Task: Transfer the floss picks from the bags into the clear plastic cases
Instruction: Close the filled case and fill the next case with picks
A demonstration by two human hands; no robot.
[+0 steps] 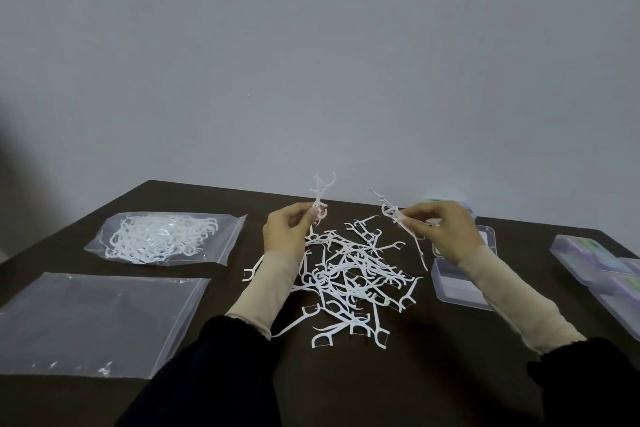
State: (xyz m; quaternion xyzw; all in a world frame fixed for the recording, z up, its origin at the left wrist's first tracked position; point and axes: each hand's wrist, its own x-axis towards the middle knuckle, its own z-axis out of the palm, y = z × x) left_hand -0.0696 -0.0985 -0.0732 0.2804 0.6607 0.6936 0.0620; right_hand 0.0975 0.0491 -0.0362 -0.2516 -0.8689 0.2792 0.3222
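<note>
a few floss picks [322,191] are pinched in the fingers [313,213] of the left hand [285,230], their heads raised toward 12 o'clock. another small bunch [393,211] is pinched by the right hand [445,229], splayed toward 10 o'clock. a loose pile of picks [349,277] is spread on the table [398,374] between the wrists. a full bag [166,238] is seen at 9 o'clock, a flat bag [97,322] nearer, an open clear case [457,288] at 3 o'clock. no writing can be read.
</note>
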